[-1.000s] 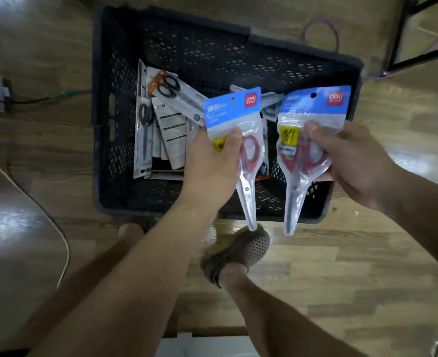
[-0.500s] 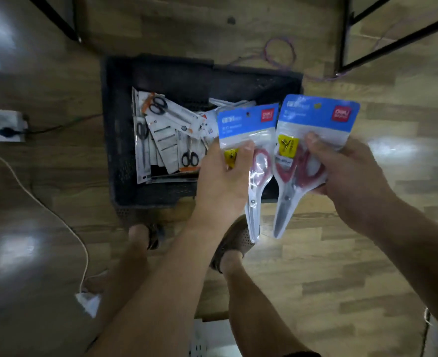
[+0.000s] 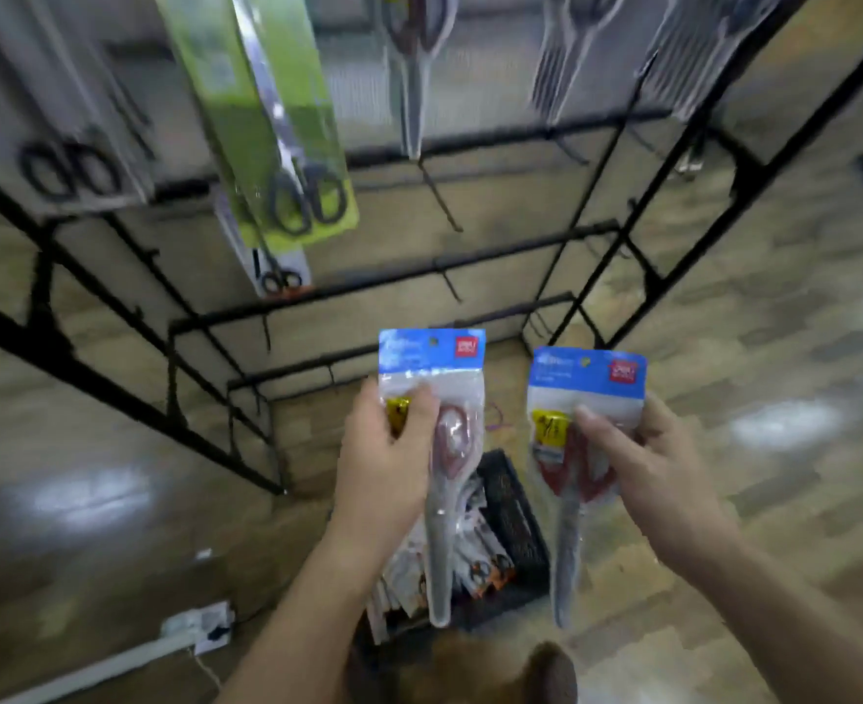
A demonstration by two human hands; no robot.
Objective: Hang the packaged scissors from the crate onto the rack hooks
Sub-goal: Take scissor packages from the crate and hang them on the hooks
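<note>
My left hand (image 3: pixel 386 464) grips a blue-topped pack of red-handled scissors (image 3: pixel 432 368), held upright. My right hand (image 3: pixel 658 475) grips a second, matching pack (image 3: pixel 589 378) beside it, a little lower. Both packs hang in the air in front of the black wire rack (image 3: pixel 398 279), below its bare hooks (image 3: pixel 442 200). The black crate (image 3: pixel 513 520) sits on the floor beneath my hands, partly hidden by them, with several more scissor packs (image 3: pixel 470 556) inside.
Other packs hang on the rack's upper hooks: a green one (image 3: pixel 277 119), grey ones at left (image 3: pixel 58 109) and several at top right (image 3: pixel 571 48). A white power strip (image 3: pixel 195 627) and cable lie on the wooden floor at lower left. My shoe (image 3: pixel 551 673) shows at the bottom.
The view has swung up from the crate to the rack. Both hands have risen with their packs and moved apart, and the crate now lies low behind them.
</note>
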